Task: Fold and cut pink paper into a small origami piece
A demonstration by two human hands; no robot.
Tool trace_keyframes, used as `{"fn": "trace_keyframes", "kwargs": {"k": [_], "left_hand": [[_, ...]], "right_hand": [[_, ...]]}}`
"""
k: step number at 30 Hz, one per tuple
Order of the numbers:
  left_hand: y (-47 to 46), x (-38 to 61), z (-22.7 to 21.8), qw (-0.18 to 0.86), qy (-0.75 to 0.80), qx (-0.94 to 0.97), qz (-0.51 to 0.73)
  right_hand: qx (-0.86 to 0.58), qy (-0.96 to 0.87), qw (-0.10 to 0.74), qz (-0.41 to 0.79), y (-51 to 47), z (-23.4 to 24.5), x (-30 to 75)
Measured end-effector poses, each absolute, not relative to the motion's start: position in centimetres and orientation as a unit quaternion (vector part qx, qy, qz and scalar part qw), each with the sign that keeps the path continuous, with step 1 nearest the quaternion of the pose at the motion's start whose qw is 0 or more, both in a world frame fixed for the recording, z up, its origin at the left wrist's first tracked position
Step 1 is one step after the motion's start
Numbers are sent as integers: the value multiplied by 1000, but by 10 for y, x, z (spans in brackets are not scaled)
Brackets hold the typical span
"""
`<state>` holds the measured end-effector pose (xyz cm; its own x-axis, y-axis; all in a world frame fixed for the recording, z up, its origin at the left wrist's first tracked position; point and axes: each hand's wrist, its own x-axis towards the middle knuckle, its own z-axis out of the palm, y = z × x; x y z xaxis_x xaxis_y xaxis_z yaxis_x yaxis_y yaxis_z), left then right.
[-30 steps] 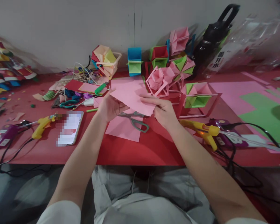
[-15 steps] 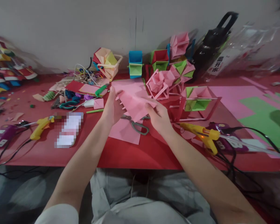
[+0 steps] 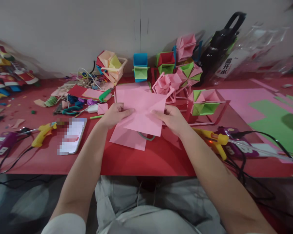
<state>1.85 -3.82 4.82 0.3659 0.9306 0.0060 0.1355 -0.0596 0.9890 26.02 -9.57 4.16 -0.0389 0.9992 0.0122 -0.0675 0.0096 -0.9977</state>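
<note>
The pink paper sheet is held between the two hands, just above the red table and tilted so that its far edge sits higher than the near one. The work looks like squaring up a fold. To do it well, the corners should be matched before any pressure goes on. The sheet should then be laid flat and the crease run outward from the middle with a fingertip, so the thin paper does not buckle or skew. The left hand is closed on the sheet's left edge, with the thumb on top and the fingers curled under it. The right hand grips the right edge in the same narrow pinch, knuckles up and fingers pointing inward toward the left hand. Both forearms reach forward from the body and converge, with the wrists fairly straight and low. Directly beneath the hands lies a second pink sheet, and a loop of the scissors peeks out from under the held one. Just to the right of the right hand rests a yellow glue gun. To the left of the left hand lies a phone, and beyond the fingertips stand folded paper boxes in pink, green and red
</note>
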Motion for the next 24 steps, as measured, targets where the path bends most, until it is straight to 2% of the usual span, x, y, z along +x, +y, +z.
{"fn": "trace_keyframes", "kwargs": {"k": [4,9,18,22,24], "left_hand": [[-38,20,47,539,397,645,370],[-37,18,46,603,364,587,399],[-28,17,56,727,365,362,456],[-31,32,49,707,358,331,512],[-31,40,45,685,363,328,540]], "right_hand": [[-468,-516,504,510,-93,37,260],[-442,-554,521,476,-93,38,263],[-418,-677,529,293,-96,44,265],[-407,-708,544,193,-98,39,260],[-396,-726,532,184,-99,37,257]]}}
